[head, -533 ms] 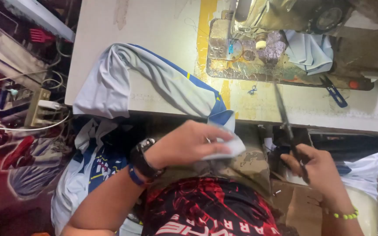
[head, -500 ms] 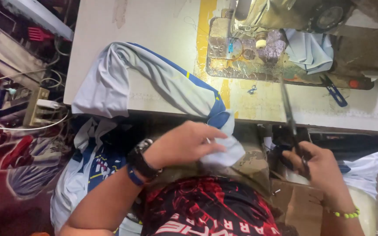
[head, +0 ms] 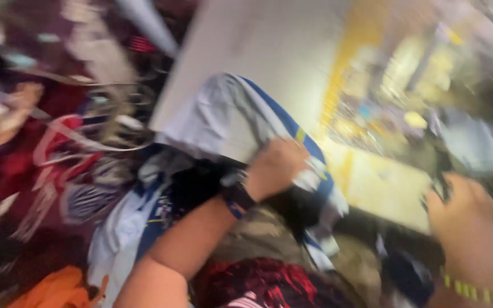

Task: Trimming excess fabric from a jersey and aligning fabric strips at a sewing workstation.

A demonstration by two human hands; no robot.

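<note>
Blurred by motion, the scene shows a pale bench (head: 269,51) running from about twelve o'clock toward three o'clock, with a yellow stripe (head: 355,63) down it and a smeared clutter of small coloured bits at about two o'clock that cannot be told apart. One light blue-grey garment with a blue trim (head: 223,114) lies over the near bench edge at the centre and hangs off it toward six o'clock.

One left hand (head: 278,165) sits at the centre, its grip closed around a fold of that garment right at the bench edge; a dark watch (head: 238,197) and a blue band circle the wrist. One right hand (head: 466,222) is at about four o'clock, its grip curled around a dark object (head: 443,165) whose shape the blur hides; whether it is fully clamped cannot be told. A yellow-green beaded bracelet (head: 475,288) rings that wrist.

Around the hands, a heap of clothes (head: 58,171) in red, white and blue fills the nine o'clock side, just beside the hanging garment, and one orange cloth (head: 52,291) lies at about seven o'clock. A grey-blue cloth (head: 475,142) rests on the bench at three o'clock, near the right hand. The person's red and black patterned shirt (head: 258,282) shows at six o'clock, below the left forearm.
</note>
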